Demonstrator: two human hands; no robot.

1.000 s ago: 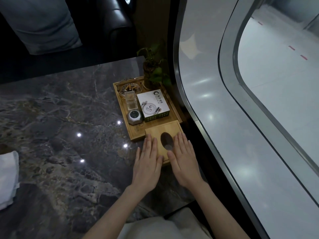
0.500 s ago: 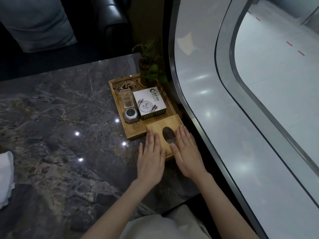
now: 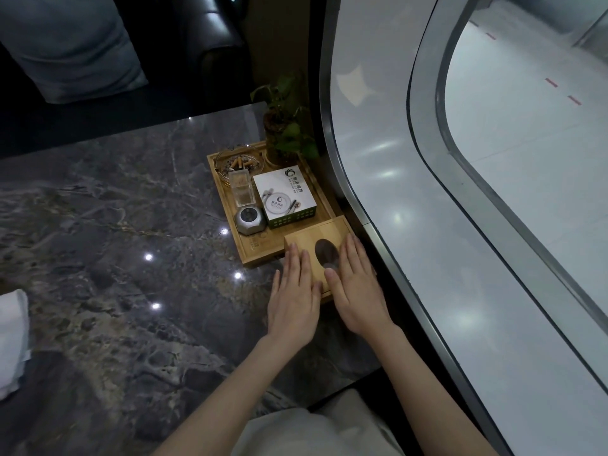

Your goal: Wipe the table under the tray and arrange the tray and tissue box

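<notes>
both hands, left hand point(image 3: 293, 299) and right hand point(image 3: 357, 291), lay flat with open grip on the rigid wooden tissue box point(image 3: 320, 250) touching the tray point(image 3: 260, 250) on the worktop point(image 3: 115, 241); likely light, best held by its sides.

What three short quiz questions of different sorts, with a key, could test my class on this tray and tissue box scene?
1. True or false: both hands lie flat on the wooden tissue box.
2. Which item sits farthest from the person in the bamboo tray: A) ashtray, B) white box, C) grey hexagonal object?
3. Fill in: a white cloth lies at the table's ____ edge.

Key: 1. True: the left hand and right hand flank its oval opening. 2. A. 3. Left.
</notes>
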